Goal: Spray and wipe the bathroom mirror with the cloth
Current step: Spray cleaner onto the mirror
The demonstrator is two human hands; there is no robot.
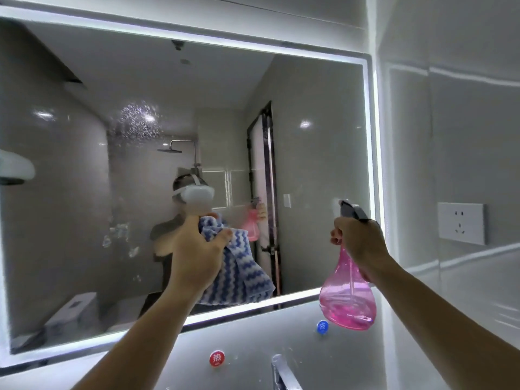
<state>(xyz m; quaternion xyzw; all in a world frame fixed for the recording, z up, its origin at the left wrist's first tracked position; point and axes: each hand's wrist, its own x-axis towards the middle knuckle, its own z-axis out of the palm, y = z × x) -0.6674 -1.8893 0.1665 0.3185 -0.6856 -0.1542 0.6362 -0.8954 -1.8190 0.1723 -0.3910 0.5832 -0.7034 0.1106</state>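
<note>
A wide bathroom mirror (309, 164) with a lit border fills the wall ahead. Spray droplets speckle its upper middle, and a few smears sit lower left. My left hand (197, 249) grips a bunched blue-and-white zigzag cloth (242, 266) held up close to the glass near the mirror's lower middle. My right hand (360, 237) holds a pink spray bottle (349, 299) by its neck, fingers round the grey trigger head, nozzle pointing left toward the mirror's right part.
Below the mirror a red round sticker (217, 358) and a blue one (322, 326) mark the wall above a chrome tap (282, 372). A white wall socket (461, 223) sits on the tiled right wall. A white fixture (14, 167) juts in at the left.
</note>
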